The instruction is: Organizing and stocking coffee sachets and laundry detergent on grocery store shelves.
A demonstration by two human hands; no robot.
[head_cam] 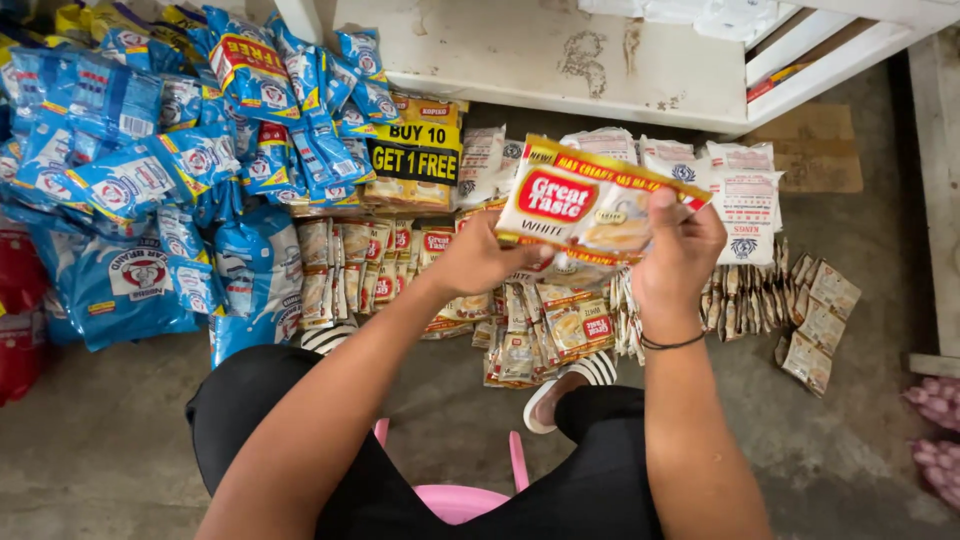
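Both of my hands hold up one large cream and yellow packet [585, 203] with a red oval on its face. My left hand [478, 258] grips its lower left edge from behind. My right hand [678, 252] pinches its right end, thumb on the front. Directly below the packet, strips of small beige sachets [545, 325] lie spread on the concrete floor. I sit on a pink stool [455, 495] in black shorts, with a striped sandal [575, 385] showing under my right arm.
A heap of blue pouches [130, 170] fills the left side, with red bags [18, 300] at the far left edge. White packets [740, 195] and more sachet strips [810, 320] lie at right. A white wooden shelf [560, 50] stands behind, a yellow and black box [415, 150] under it.
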